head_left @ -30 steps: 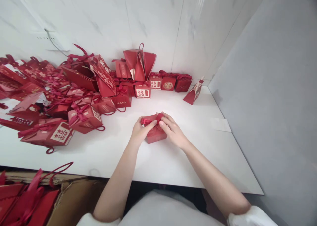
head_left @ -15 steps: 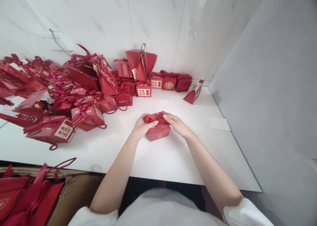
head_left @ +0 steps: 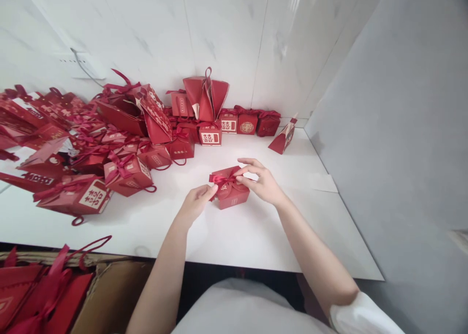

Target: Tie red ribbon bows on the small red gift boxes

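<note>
A white label on the small red box [head_left: 209, 137] at the front of the back row carried the red double-happiness sign 囍. The box just behind it to the right [head_left: 228, 125] bore the same 囍 on its own white label. The next box along [head_left: 247, 127] showed a round gold emblem, too small to read. A larger red box [head_left: 75, 198] lying near the left table edge had a white label with 2 red characters, turned sideways and not legible. Print on the other boxes was too small to make out.

Box pile [head_left: 109, 144] blocks left; table [head_left: 256, 231] front free.
</note>
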`<action>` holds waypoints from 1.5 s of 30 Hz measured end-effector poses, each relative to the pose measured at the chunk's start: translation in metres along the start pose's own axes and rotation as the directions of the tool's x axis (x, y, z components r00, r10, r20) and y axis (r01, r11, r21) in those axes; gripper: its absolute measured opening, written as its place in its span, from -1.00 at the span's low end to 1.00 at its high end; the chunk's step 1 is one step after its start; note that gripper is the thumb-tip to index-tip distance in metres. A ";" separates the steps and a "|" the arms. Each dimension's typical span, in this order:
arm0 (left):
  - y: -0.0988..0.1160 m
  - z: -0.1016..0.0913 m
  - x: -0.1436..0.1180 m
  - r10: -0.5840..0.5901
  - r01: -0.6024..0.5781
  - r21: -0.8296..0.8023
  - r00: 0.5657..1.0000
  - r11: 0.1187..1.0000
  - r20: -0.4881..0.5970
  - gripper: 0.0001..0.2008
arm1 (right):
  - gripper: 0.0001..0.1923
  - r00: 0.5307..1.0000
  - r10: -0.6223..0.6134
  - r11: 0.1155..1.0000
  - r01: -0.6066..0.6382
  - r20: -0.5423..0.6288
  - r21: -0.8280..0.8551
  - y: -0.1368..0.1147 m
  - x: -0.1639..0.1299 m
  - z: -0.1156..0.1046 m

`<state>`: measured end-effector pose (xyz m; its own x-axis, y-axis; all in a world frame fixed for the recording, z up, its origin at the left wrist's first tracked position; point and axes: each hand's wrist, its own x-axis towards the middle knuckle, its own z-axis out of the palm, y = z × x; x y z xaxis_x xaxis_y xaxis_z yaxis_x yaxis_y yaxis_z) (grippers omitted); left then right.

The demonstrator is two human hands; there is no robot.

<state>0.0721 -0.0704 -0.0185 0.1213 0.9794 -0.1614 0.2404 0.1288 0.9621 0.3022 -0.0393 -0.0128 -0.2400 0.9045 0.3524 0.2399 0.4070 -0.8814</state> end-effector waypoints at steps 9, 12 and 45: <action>0.001 -0.010 0.010 0.037 -0.041 -0.015 0.972 0.999 -0.230 -0.66 | -0.59 0.902 0.396 0.913 -0.368 -0.171 0.175 0.025 0.000 0.003; 0.014 -0.006 0.031 0.121 -0.116 0.034 0.962 0.993 -0.246 -0.65 | -0.57 0.869 0.494 0.845 -0.489 0.031 0.218 0.033 -0.004 -0.007; 0.001 -0.020 0.060 0.092 -0.151 -0.186 0.952 0.971 -0.293 -0.65 | -0.84 0.917 -0.085 0.951 -0.043 -0.389 -0.307 0.012 -0.015 0.006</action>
<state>0.0604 -0.0084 -0.0230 -0.1444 0.9895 -0.0008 0.0364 0.0061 0.9993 0.3033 -0.0485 -0.0306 0.1252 0.8448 0.5202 0.5272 0.3875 -0.7562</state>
